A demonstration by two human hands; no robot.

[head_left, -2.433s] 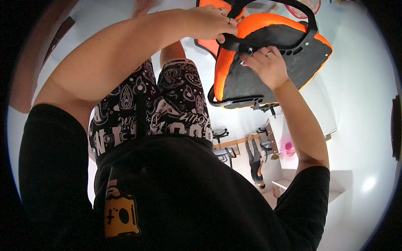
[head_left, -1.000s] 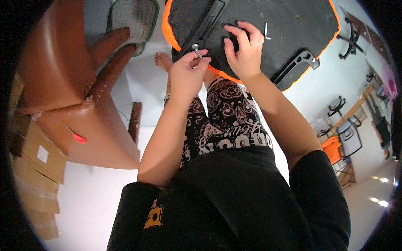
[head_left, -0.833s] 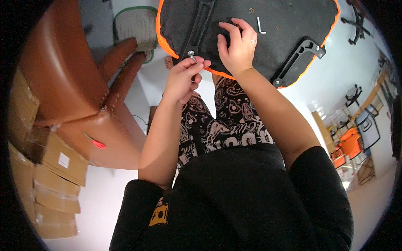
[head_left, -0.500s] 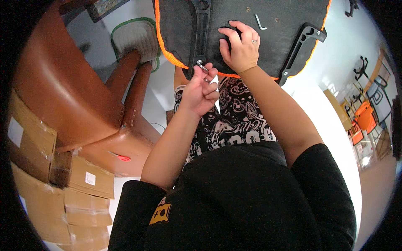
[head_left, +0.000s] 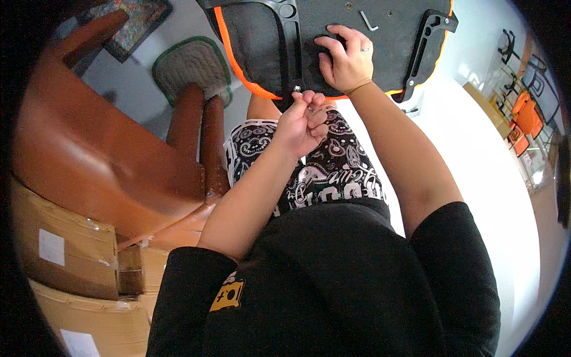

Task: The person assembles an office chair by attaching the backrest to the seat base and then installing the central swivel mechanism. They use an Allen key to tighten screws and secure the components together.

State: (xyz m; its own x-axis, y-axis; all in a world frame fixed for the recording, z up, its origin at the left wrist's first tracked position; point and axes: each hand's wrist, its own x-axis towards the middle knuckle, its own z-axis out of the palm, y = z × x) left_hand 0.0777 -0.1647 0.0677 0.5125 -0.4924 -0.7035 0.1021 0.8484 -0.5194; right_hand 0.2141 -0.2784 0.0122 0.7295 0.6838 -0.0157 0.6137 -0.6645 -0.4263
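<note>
A black seat panel (head_left: pixel 333 68) with an orange edge lies underside up above my lap. Two black armrest brackets lie on it, the left bracket (head_left: pixel 291 47) and the right bracket (head_left: pixel 423 53). My left hand (head_left: pixel 303 122) is closed at the near end of the left bracket, pinching a small silver bolt (head_left: pixel 297 89). Only the shiny end of the bolt shows; the fingers hide the rest. Resting on the panel, my right hand (head_left: pixel 350 62) has its fingers spread and grips nothing. Beyond it lies a silver hex key (head_left: pixel 369 22).
To the left stand a brown leather sofa (head_left: pixel 113 154) and stacked cardboard boxes (head_left: pixel 71 256). A grey mat (head_left: pixel 190 65) with a green border lies on the floor beyond. Orange chairs (head_left: pixel 526 116) stand far right.
The view has shifted, bringing more of the mat and boxes in. My left hand has tilted closer to the bracket's end, covering the bolt's shank. My right hand stays on the panel.
</note>
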